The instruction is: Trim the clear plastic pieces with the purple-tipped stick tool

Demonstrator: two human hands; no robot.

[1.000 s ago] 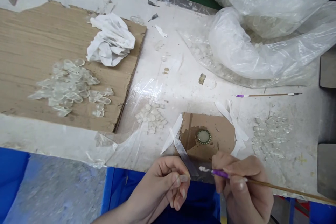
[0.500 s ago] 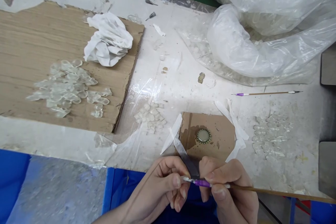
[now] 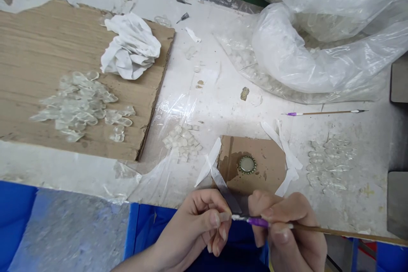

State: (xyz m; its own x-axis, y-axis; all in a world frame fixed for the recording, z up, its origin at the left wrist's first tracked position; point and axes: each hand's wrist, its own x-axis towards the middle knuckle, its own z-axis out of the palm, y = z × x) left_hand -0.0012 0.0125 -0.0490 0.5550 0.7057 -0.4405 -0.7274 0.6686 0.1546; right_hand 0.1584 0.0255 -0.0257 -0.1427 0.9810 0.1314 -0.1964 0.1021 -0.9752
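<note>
Low in the middle, my left hand (image 3: pixel 202 223) pinches a small see-through plastic piece (image 3: pixel 225 216) between thumb and forefinger. My right hand (image 3: pixel 288 225) is closed around a thin wooden stick tool (image 3: pixel 259 222) with a purple band and a whitish end pointing left. That end is at the plastic piece; whether they touch I cannot tell. Just beyond my hands, a bottle cap (image 3: pixel 247 164) lies hollow side up on a small, partly wet cardboard piece (image 3: pixel 270 157). A similar purple-banded stick (image 3: pixel 325 113) lies farther back at the right.
Left of the small cardboard is a heap of pale square bits (image 3: pixel 182 142). A big cardboard sheet (image 3: pixel 32 51) bears see-through pieces (image 3: pixel 79 104) and crumpled white cloth (image 3: pixel 131 46). More see-through pieces (image 3: pixel 331 161) lie at right. A large plastic bag (image 3: pixel 287 51) fills the back right.
My right hand has moved a little to the right with the stick tool, and its end has drawn back from my left fingertips. More of the plastic piece shows. My left hand stays put.
</note>
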